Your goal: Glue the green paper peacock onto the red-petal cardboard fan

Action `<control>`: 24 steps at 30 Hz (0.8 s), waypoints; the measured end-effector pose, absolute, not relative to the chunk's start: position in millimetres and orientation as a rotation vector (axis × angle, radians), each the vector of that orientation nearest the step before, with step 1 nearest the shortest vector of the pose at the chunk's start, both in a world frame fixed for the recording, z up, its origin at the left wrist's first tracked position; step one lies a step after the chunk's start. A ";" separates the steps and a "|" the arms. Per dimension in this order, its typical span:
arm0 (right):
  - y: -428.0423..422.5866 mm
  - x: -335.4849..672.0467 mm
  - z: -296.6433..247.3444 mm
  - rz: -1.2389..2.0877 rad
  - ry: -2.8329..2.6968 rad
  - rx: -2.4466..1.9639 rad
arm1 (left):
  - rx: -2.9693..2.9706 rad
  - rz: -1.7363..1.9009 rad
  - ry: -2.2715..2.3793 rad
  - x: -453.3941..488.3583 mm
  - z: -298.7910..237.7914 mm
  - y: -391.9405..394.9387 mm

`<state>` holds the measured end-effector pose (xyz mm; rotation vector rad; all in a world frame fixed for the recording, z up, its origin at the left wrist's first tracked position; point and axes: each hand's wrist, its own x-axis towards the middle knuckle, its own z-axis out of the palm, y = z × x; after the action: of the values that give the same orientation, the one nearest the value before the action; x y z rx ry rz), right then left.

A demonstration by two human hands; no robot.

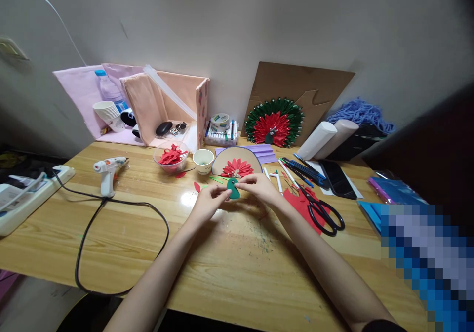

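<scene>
Both hands meet above the middle of the table around a small green bird-shaped cutout (pixel 233 189) with a dot like an eye near its top. My left hand (pixel 210 201) pinches its lower left side. At its upper right edge are the closed fingertips of my right hand (pixel 259 186). Just behind the cutout lies a tan half-round piece (pixel 219 160) with a dark rim, bearing a fan of red petals (pixel 237 167). Green strips (pixel 219 179) and a loose red petal (pixel 197 186) lie near my left hand.
Black-handled scissors (pixel 323 213) rest on red sheet material (pixel 296 204) at right, near pens (pixel 305 171). A glue gun (pixel 108 174) stands at left, its black cord (pixel 77 258) looped across the table. Behind are a paper cup (pixel 203 163), a bowl (pixel 157 160) of red pieces and a finished-looking peacock (pixel 273 127).
</scene>
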<state>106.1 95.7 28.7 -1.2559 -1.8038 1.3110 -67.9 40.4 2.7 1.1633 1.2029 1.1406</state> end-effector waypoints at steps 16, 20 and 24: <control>96.0 104.6 33.3 1.266 -1.802 -1.237 | 1.190 1.195 1.218 -64.0 0.4 37.9; 94.8 105.8 34.4 1.128 -1.738 -1.259 | 1.149 1.217 1.253 -64.8 0.6 38.5; 93.7 108.0 39.2 1.056 -1.613 -1.240 | 1.092 1.227 1.273 -65.1 2.7 39.0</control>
<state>108.0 93.7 39.2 -1.2397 -1.6128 1.0563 -65.1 39.0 2.7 1.0922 1.2727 1.2269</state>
